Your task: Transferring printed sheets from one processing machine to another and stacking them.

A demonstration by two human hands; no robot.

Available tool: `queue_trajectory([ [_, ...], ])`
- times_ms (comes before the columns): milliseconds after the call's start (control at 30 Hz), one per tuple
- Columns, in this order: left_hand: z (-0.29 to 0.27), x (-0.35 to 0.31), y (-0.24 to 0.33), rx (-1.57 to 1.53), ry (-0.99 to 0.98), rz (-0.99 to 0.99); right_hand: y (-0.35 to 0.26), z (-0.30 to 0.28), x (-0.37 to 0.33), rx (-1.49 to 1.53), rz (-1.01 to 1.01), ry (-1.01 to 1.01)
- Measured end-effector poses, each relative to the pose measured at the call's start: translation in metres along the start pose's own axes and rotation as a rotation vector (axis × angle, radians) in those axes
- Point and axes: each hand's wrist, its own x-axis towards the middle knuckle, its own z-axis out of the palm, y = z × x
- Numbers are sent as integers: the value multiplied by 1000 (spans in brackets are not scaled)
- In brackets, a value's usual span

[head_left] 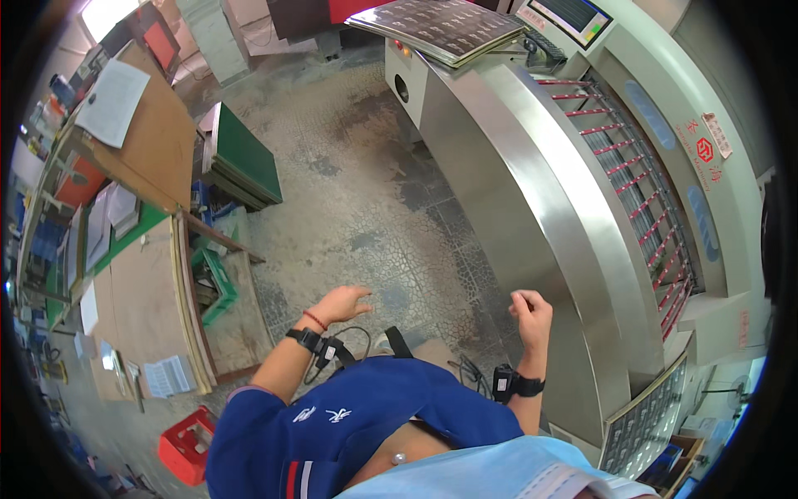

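Red bracelet (314,319) on, left hand (339,305) angles inward (right hand (534,318) curled).

A long machine (557,233) with a smooth brushed-steel side (486,204) and a pale housing (731,229) is seen extending from upper centre to lower right of the frame, thin red rods (600,129) being exposed along its bed, while a brown-topped workbench (141,308) is positioned at left.
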Motion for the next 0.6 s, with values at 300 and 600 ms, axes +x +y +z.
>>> queue_trajectory([
  [300,-70,53,-81,-241,129,-177,-30,117,165,73,-53,-204],
  [600,-251,226,-157,-79,201,-180,-77,225,371,169,-3,-133],
])
